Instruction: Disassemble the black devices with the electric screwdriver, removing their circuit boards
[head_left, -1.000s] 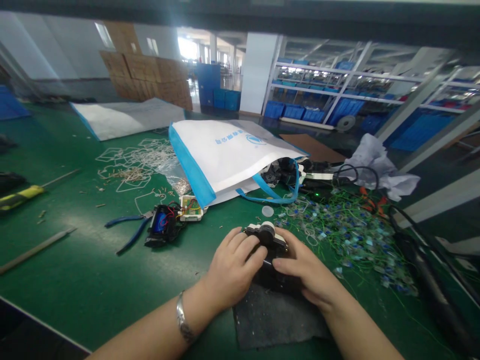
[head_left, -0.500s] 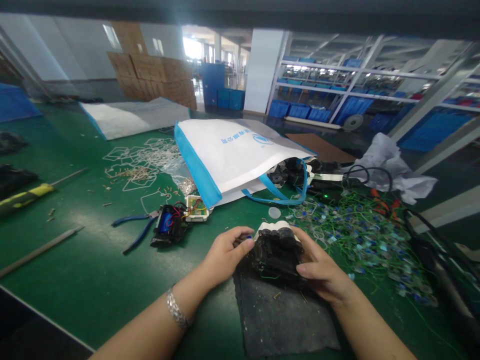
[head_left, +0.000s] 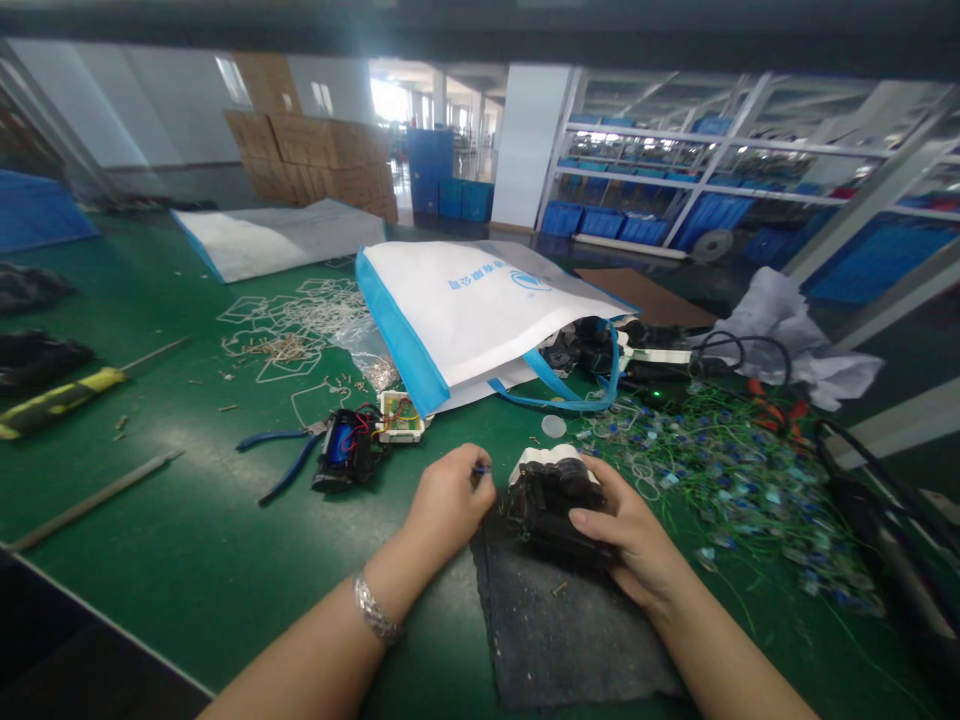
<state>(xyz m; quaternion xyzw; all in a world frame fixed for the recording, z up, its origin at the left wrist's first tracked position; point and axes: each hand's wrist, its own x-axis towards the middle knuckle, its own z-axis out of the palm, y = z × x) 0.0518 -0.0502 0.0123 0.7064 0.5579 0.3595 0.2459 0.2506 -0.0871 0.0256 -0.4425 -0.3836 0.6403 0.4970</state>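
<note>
My right hand (head_left: 630,530) grips a black device with a white edge (head_left: 555,510) from its right side, thumb on top, over a dark mat (head_left: 577,640). Just left of the device, my left hand (head_left: 450,500) is closed, its fingers curled around something small and dark blue that I cannot make out. An opened black device with a blue part and coloured wires (head_left: 345,447) lies further left, joined to a small white housing (head_left: 401,418). Blue-handled pliers (head_left: 289,462) rest beside it.
A white bag with blue trim (head_left: 480,310) lies behind my hands, black parts at its mouth. Small blue and clear pieces with green strings (head_left: 735,480) cover the right side. White wire loops (head_left: 315,310), a yellow-handled tool (head_left: 64,402) and a rod (head_left: 97,500) are left.
My left hand has come away from the device's left side and its fingers have curled closed. My right thumb has shifted left over the device. The view has moved slightly.
</note>
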